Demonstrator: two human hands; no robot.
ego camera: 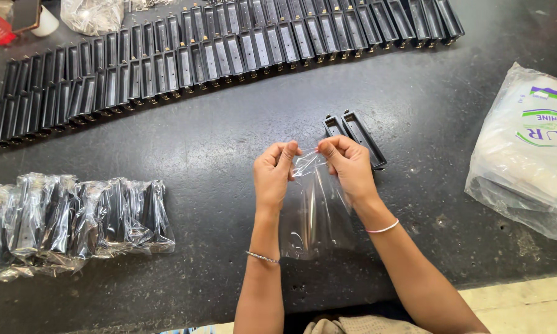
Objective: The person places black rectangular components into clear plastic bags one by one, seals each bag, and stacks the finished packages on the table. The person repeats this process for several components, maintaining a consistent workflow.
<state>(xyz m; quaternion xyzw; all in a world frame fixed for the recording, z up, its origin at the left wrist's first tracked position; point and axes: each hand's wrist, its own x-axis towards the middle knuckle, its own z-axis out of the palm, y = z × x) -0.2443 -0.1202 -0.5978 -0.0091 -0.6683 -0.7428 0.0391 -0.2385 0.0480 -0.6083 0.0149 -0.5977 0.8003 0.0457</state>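
A small clear plastic bag (315, 210) hangs between my two hands above the dark table. My left hand (275, 173) pinches the left side of the bag's top edge. My right hand (349, 164) pinches the right side, and the two hands nearly touch at the bag's mouth. Just beyond my right hand lie two black oblong plastic parts (355, 135) side by side on the table, partly hidden by my fingers.
Long rows of the same black parts (229, 49) curve across the far side of the table. Several bagged parts (74, 216) lie at the left. A large pack of clear bags (529, 154) sits at the right. Another crumpled plastic bag (93, 13) lies at the far left.
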